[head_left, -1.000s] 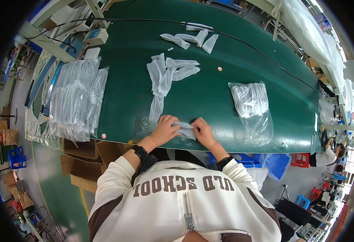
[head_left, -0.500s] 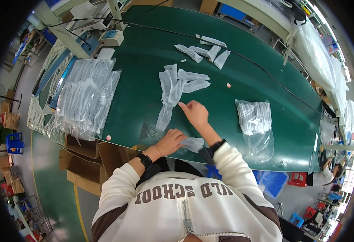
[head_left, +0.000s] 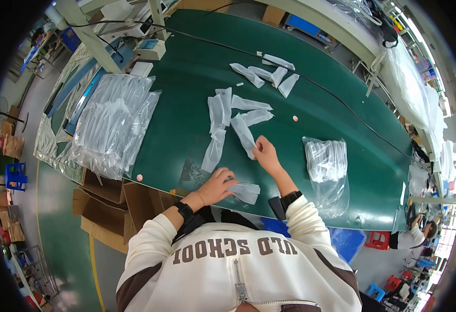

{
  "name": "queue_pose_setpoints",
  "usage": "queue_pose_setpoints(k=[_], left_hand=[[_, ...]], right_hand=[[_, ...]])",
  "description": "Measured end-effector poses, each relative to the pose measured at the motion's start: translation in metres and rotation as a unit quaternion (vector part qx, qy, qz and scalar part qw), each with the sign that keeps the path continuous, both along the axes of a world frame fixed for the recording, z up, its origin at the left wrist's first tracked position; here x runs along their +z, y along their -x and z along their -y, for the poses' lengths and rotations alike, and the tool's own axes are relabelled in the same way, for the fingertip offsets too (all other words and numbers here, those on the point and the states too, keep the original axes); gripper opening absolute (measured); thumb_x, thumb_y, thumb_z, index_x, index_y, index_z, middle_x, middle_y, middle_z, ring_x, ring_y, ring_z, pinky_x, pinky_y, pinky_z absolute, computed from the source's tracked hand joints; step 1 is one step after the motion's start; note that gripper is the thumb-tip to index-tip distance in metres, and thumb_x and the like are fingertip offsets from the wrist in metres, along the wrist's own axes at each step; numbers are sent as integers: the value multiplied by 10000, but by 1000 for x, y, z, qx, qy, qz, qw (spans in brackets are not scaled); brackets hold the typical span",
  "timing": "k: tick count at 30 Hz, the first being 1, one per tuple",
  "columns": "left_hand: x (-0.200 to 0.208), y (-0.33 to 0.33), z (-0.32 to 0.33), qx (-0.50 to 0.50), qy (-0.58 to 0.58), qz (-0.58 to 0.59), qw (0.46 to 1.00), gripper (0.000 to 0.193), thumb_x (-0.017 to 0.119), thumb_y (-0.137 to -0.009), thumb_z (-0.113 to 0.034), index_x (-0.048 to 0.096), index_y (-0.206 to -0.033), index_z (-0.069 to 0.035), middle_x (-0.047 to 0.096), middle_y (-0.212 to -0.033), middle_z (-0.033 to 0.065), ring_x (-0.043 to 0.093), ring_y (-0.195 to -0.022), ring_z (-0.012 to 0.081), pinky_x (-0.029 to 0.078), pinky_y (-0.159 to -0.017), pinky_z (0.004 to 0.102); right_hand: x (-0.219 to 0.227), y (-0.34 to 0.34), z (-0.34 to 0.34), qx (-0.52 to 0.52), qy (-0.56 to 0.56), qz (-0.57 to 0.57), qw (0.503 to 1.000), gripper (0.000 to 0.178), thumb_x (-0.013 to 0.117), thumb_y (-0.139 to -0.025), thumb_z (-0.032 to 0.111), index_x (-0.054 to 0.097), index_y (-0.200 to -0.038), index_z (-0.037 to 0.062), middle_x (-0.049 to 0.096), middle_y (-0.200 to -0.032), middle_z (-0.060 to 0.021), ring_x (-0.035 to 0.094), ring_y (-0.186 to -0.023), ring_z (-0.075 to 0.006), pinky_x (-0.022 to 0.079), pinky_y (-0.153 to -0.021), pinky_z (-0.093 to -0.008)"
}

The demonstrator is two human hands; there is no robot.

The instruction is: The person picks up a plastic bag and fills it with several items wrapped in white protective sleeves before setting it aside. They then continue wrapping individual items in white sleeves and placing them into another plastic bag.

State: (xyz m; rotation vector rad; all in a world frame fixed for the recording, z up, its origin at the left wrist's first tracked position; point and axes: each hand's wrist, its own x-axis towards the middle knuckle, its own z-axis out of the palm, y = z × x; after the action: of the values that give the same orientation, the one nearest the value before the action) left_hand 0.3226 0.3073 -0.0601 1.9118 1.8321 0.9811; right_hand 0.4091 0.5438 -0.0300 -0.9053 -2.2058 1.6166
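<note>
On a green counter (head_left: 181, 125), a large clear bag (head_left: 113, 119) of white pouches lies at far left. The left hand (head_left: 216, 187), palm down with fingers curved, covers one end of a near pouch (head_left: 247, 193); whether it grips cannot be told. Farther right, the right hand (head_left: 265, 154), stretched forward, pinches a second pouch (head_left: 243, 134), now drawn off the loose pile (head_left: 217, 109), so each hand has one. At right lies a smaller bag (head_left: 326, 166).
</note>
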Motion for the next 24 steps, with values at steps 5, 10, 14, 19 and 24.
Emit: queue_pose_setpoints(k=[5, 10, 14, 19, 24], left_hand=[[40, 6, -7, 25, -66, -107, 992, 367, 769, -773, -256, 669, -1093, -104, 480, -1297, 141, 418, -1227, 377, 360, -1055, 486], [37, 10, -13, -1, -29, -89, 996, 339, 772, -768, -281, 676, -1035, -94, 474, -1311, 150, 421, -1220, 372, 347, -1061, 496], [13, 6, -8, -39, 11, -51, 998, 368, 769, -771, -299, 661, -1057, -94, 480, -1283, 156, 440, -1193, 372, 354, -1046, 491], [9, 1, -5, -35, 17, -71, 997, 468, 767, -776, -315, 615, -1158, -92, 488, -1227, 162, 468, -1133, 364, 373, -1017, 473], [9, -3, -3, 9, 21, -5, 1000, 638, 772, -774, -332, 526, -1296, -61, 485, -1226, 166, 468, -1134, 356, 369, -1020, 472]], right_hand=[[-2, -64, 23, 144, -182, 28, 972, 147, 608, -799, 8, 463, -804, 32, 492, -712, -107, 573, -641, -247, 454, -557, -391], [0, -80, 33, 252, -202, 51, 945, 122, 596, -760, 4, 517, -844, 44, 564, -816, -141, 614, -743, -357, 484, -634, -438], [21, -54, 32, 231, -198, 39, 952, 184, 586, -758, -11, 576, -923, 70, 592, -910, -121, 619, -784, -372, 509, -682, -442], [31, 33, 47, 196, -288, -55, 936, 311, 566, -785, -16, 622, -1074, 85, 580, -1105, -133, 635, -916, -361, 536, -779, -435], [4, 71, 38, 223, -344, 22, 912, 415, 571, -788, 7, 595, -1197, 73, 548, -1237, -176, 621, -1014, -368, 528, -835, -438]])
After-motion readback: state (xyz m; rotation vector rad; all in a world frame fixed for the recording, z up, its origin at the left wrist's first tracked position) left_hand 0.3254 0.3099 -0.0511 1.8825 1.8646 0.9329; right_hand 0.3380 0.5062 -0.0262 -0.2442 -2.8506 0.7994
